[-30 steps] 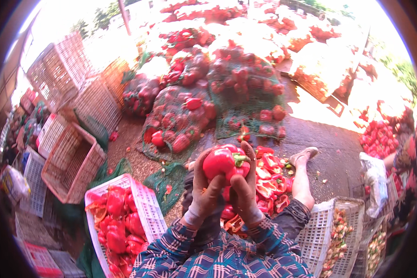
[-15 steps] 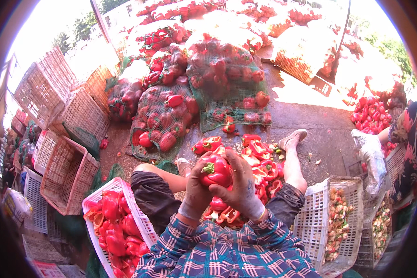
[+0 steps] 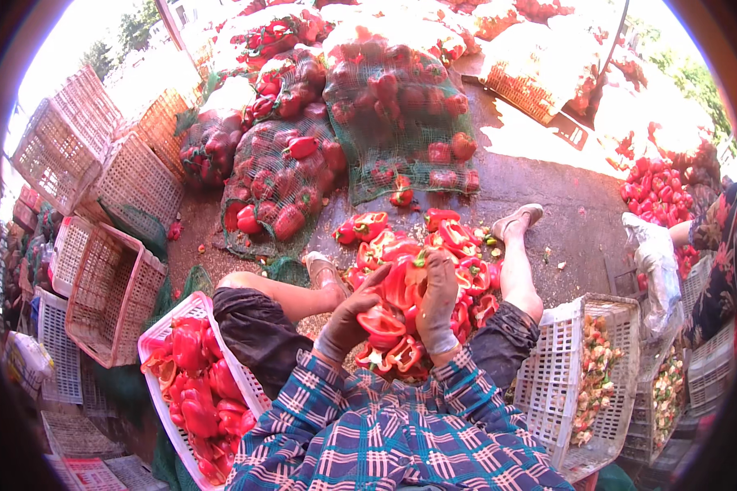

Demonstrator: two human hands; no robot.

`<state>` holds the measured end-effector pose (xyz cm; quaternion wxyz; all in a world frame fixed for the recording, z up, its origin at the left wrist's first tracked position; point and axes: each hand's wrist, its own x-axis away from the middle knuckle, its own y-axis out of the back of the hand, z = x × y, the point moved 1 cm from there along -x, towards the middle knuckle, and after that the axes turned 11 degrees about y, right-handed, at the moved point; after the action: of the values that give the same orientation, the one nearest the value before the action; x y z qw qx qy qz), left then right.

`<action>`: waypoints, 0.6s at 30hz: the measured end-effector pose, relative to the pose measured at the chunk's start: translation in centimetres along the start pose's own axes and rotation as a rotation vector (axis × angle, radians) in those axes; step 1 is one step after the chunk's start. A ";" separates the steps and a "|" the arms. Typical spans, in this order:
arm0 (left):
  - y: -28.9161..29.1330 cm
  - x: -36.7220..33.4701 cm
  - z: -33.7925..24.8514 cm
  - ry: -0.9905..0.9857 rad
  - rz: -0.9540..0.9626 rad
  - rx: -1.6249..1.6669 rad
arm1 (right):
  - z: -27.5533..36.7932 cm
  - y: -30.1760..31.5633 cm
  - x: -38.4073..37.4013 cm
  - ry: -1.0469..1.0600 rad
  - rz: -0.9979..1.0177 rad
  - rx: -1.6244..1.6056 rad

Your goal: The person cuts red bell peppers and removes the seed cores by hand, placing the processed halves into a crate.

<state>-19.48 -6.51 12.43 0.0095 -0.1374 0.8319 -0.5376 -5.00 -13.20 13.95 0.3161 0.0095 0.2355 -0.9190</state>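
Gripping a red bell pepper (image 3: 401,282) in the right hand (image 3: 439,304), left hand (image 3: 349,322) just beside, its hold unclear, cut-pepper heap (image 3: 382,322) below, pepper-filled crate (image 3: 242,357) left, trimmings crate (image 3: 552,360) right, green mesh sack (image 3: 397,123) ahead.

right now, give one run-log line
left hand: at red bell peppers | right hand: near green pepper stem | pink plastic crate: more bell peppers
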 end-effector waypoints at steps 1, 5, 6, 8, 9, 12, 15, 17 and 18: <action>0.5 0.1 0.0 0.015 0.039 0.047 | -0.2 -0.2 -0.1 0.014 -0.021 0.079; 2.0 0.5 1.0 0.035 0.053 0.120 | -2.0 -0.1 1.0 0.063 -0.037 0.050; 2.9 0.5 1.2 0.044 0.062 0.134 | -2.9 0.1 1.1 0.043 -0.043 0.032; 5.1 0.9 2.1 0.100 -0.051 0.146 | -4.1 0.4 1.3 0.011 -0.060 -0.005; 4.9 1.0 2.2 0.126 -0.107 0.151 | -3.9 0.1 1.3 -0.005 -0.066 -0.023; 4.4 -0.1 2.0 0.139 -0.145 -0.021 | -3.0 0.1 2.0 -0.034 0.023 0.082; 4.1 -1.0 2.7 0.102 -0.203 -0.063 | -4.4 0.9 3.3 0.028 0.029 0.201; 4.1 -1.4 3.3 0.056 -0.232 -0.102 | -5.9 1.4 3.9 0.165 0.007 0.228; 4.0 -1.4 3.1 0.072 -0.245 -0.080 | -4.0 1.2 3.9 0.011 0.059 0.216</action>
<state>-18.48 -7.41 7.29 -0.0916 -0.2188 0.8295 -0.5057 -8.01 -14.50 9.22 0.3390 0.0556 0.1366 -0.9291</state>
